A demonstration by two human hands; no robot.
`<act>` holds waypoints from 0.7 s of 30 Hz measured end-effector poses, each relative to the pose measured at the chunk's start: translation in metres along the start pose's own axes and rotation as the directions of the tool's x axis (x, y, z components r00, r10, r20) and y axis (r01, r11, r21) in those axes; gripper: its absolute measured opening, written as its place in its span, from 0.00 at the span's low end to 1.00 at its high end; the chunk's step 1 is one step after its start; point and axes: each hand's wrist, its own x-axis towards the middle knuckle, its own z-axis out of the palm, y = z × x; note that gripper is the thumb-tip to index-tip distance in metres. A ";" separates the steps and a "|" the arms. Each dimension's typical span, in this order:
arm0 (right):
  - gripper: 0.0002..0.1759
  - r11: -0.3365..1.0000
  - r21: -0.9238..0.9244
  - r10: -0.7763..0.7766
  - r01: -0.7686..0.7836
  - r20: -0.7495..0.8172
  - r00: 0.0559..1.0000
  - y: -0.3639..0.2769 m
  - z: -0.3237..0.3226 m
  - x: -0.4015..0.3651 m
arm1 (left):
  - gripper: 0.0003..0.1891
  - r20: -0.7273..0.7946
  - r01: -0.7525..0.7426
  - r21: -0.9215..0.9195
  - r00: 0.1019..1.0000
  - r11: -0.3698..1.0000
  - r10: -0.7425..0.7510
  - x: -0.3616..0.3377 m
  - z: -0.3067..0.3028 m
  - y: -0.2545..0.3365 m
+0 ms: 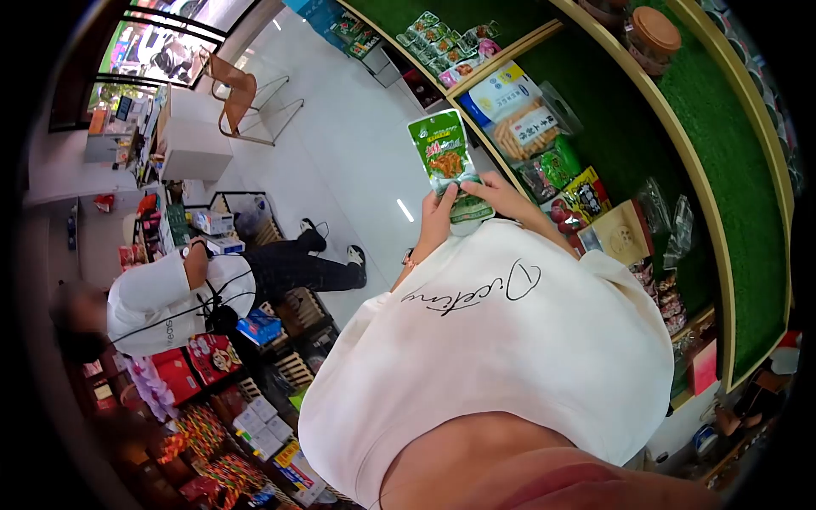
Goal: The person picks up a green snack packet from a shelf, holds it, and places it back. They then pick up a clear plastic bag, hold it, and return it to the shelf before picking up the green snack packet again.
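A green snack packet (442,151) with a picture of food on its front is held out in front of my white shirt, its lower edge toward me. My left hand (435,219) grips the lower left side, thumb on the front face. From the other side, my right hand (508,202) pinches the lower right edge, its thumb close to the left one. More green packaging (469,209) shows below the thumbs, between my hands and the shirt. Fingers behind the packet are hidden.
Shelving (680,127) lined with green turf curves along the right, bearing bagged snacks (527,127) and small green packets (438,42). At left a person (183,293) stands with folded arms beside racks of boxed goods. A chair (234,102) stands on the pale floor at the back.
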 end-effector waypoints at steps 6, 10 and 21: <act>0.18 0.996 0.025 -0.082 0.084 -0.050 0.995 -0.027 -0.043 0.079 | 0.14 0.061 0.016 0.096 0.998 0.995 -0.022 0.099 -0.003 0.031; 0.19 0.996 0.077 0.042 -0.042 0.000 0.999 -0.033 -0.043 0.120 | 0.13 -0.038 0.029 0.089 0.999 0.996 -0.026 0.124 -0.021 0.034; 0.21 0.970 -0.036 0.235 -0.241 -0.127 0.964 -0.026 -0.044 0.234 | 0.12 -0.076 0.177 -0.054 0.981 0.983 -0.181 0.218 -0.100 0.016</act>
